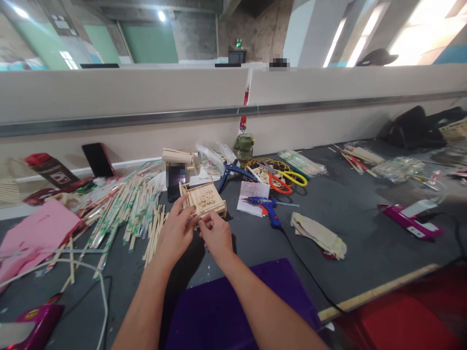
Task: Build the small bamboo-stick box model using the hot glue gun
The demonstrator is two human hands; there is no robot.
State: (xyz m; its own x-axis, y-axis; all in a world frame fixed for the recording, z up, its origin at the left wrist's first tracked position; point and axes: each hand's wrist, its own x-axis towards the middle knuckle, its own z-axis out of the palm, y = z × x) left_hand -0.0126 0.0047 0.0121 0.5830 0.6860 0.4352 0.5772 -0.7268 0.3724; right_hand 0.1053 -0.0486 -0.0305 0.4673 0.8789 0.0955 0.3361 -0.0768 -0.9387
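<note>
A small model built from wooden sticks [204, 199] stands on the dark grey table [350, 228]. My left hand [175, 232] grips its near left side, thumb and fingers on the frame. My right hand [216, 233] pinches the model's near edge at the front. Whether a loose stick lies between those fingers I cannot tell.
A heap of loose chopsticks [127, 214] lies to the left, beside pink paper [36, 233]. A blue glue gun [268, 208] with a black cord, blue pliers [231, 172], scissors [286, 180] and folded gloves [319, 236] lie to the right. A purple mat [233, 311] sits near me.
</note>
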